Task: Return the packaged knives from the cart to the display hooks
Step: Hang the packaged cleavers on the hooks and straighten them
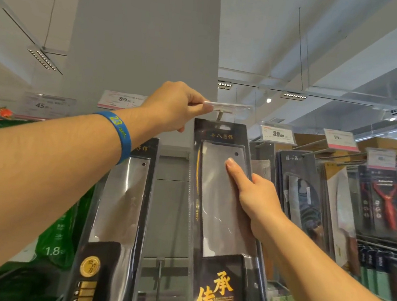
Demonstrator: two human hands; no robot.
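Nearest me, both forearms reach up from 7 and 5 o'clock, with a blue wristband (120,134) on the left wrist. The right hand (254,196), just right of centre, grips the packaged cleaver (218,209) by its right edge. Its index finger (233,171) lies straight up the clear blister over the blade, and the other fingers curl round behind the card. The package stands near upright, running from centre down to 6 o'clock. Its top edge meets the hook (220,115); I cannot tell whether the hang slot is threaded on.

The left hand (173,105), above centre, has its fingers pinched on the near end of the clear tag holder (229,106) over that hook. A second cleaver pack (122,203) hangs at 7 o'clock, just beside the first.

Farther off at 3 o'clock are more packaged knives (299,194) and a red peeler (387,201) on pegs, with price tags (278,134) above. A grey pillar (144,32) stands behind at 12 o'clock.
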